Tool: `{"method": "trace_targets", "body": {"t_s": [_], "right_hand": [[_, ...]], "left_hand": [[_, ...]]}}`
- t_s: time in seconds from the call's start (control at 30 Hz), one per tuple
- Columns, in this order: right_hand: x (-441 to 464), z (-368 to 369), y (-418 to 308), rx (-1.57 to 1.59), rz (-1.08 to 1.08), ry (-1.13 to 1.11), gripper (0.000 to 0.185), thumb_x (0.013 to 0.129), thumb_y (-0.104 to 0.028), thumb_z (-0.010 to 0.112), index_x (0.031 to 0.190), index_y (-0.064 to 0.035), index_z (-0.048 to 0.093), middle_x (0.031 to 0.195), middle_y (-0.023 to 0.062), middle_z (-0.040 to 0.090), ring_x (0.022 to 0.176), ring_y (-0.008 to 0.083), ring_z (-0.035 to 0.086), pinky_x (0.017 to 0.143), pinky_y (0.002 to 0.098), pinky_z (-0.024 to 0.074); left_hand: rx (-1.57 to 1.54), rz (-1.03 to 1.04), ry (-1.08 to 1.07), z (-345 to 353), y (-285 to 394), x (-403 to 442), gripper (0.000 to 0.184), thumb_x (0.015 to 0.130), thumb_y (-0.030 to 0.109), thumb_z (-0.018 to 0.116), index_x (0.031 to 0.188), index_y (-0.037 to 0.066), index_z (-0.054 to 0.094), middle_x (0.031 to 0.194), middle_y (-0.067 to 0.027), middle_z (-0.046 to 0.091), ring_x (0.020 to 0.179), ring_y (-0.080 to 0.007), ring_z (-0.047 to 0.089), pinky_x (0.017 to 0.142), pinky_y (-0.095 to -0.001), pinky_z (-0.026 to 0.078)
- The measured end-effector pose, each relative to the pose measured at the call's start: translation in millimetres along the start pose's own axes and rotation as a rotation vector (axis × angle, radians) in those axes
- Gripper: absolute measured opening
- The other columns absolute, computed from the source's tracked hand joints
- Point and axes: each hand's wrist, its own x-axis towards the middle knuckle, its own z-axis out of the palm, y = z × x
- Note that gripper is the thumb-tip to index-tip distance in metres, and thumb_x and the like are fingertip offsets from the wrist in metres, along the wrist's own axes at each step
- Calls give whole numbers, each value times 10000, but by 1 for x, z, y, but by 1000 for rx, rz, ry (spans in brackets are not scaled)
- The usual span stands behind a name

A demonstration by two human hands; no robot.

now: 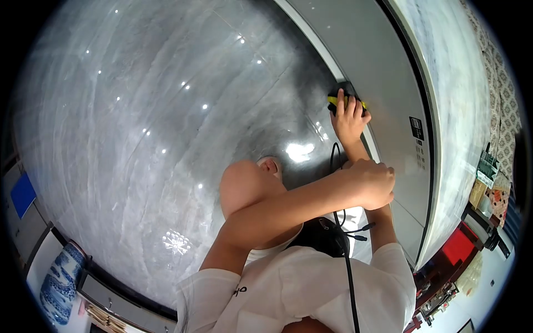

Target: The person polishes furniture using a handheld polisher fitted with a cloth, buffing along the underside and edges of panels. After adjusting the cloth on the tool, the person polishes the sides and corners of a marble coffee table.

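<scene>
My right hand (350, 117) is closed over a black and yellow object (336, 100), pressed low against the grey panel of an appliance or cabinet (383, 72). My left arm crosses in front of my body. Its hand (375, 184) is a fist above my right forearm, close to the same panel; what it holds, if anything, is hidden. A black cable (350, 277) runs up over my white shirt and loops beside my forearms, with loose plug ends (363, 232) near my lap.
Glossy grey floor tiles (139, 111) lie to the left. A pale marbled top (455, 100) borders the panel on the right. Beyond it are patterned cloth (502, 105) and a red item (458, 247). A blue and white vase (62, 283) stands at the lower left.
</scene>
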Motion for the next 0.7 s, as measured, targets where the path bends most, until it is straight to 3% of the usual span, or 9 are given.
{"method": "trace_targets", "body": {"t_s": [0.13,0.27,0.37,0.43,0.5,0.53,0.57,0.63,0.7], "right_hand": [[40,10,-20,38,-28,40,579,615,-350,633,1151,-165,519,986,51,493,877,183,476,686,421,325],[111,28,-55,63,-81,86,509,661,-276,612,1143,-147,513,957,52,490,872,190,474,684,431,335],[174,6,-82,403,-76,1,594,610,-294,709,1151,-177,493,988,40,469,922,212,456,708,421,337],[188,-8,-95,523,-199,23,600,597,-280,721,1146,-191,494,1000,41,471,933,214,454,721,405,343],[177,-22,-109,564,-319,134,627,578,-275,736,1152,-206,492,1017,34,481,939,211,459,726,399,347],[165,-41,-106,676,-358,270,439,647,-192,627,1078,-187,547,939,33,533,848,194,507,679,381,352],[148,-49,-107,671,-346,253,434,653,-173,601,1082,-206,545,978,37,538,894,190,510,671,379,356],[107,-64,-89,582,-371,177,442,676,-181,589,1113,-222,532,1019,41,533,952,189,502,697,390,360],[60,-59,-63,522,-272,-70,780,537,-253,754,1238,-307,418,1157,52,442,1057,219,439,794,423,341]], "left_hand": [[19,-7,131,0,-5,0,248,770,145,504,820,-98,509,743,-240,579,662,-355,606,590,-402,498],[8,-86,86,-15,0,-8,255,770,140,501,840,-106,499,753,-235,574,693,-348,603,596,-401,494],[-31,-132,116,-25,0,-15,230,768,115,498,847,-100,497,768,-224,572,722,-346,598,605,-396,490],[-22,-92,427,-35,-1,-15,213,768,94,495,879,-87,491,812,-212,574,748,-337,593,622,-390,484],[-239,-109,433,-49,-2,-13,225,780,103,500,937,-56,473,848,-179,576,770,-314,588,654,-377,468],[-294,-85,462,-53,-3,-12,233,786,113,502,953,-46,468,853,-170,578,774,-303,586,665,-371,461],[-297,-86,463,-57,-5,-10,233,786,113,502,953,-46,468,853,-170,578,774,-303,586,665,-371,461],[-325,-97,493,-61,-7,-9,233,791,120,505,963,-33,468,861,-169,579,752,-289,584,650,-343,457],[-372,-109,485,-63,-10,-5,238,787,120,506,969,-29,472,866,-168,581,791,-301,574,717,-367,436]]}}
